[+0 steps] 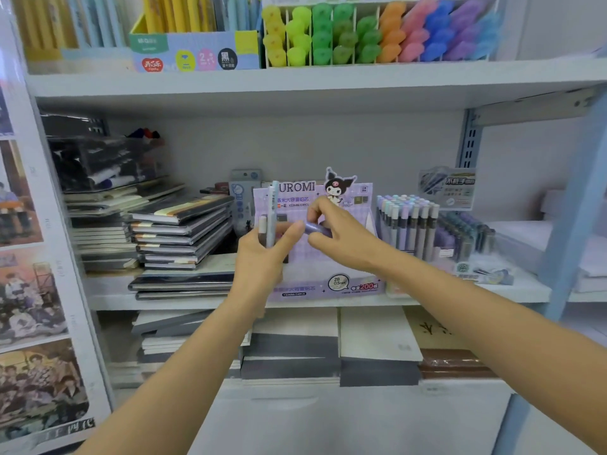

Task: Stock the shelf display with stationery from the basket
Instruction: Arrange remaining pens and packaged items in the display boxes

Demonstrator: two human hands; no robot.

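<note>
We see both hands raised in front of the middle shelf (328, 302), right before the lilac display box (328, 285) that stands on it. The left hand (262, 257) has its fingers curled round a pale blue tube (272, 213), held upright, with a grey piece (262, 228) pressed beside it in the same grip; we cannot tell what that piece is. Its thumb reaches out to the right, its tip at the left end of a purple tube (316, 228). The right hand (343, 239) pinches that purple tube between thumb and curled fingers, holding it roughly level in front of the box's back card and above the box's open tray. We cannot tell whether the tube touches the box. To the left of the box lie stacked notebooks (184, 231), some tilted. To its right stands a tray of pens (407, 221) with pastel caps, packed upright. On the shelf above, highlighters (377, 31) run in rows from yellow through green, orange and pink to blue and purple. Posters (33, 323) cover the panel at the far left.
</note>
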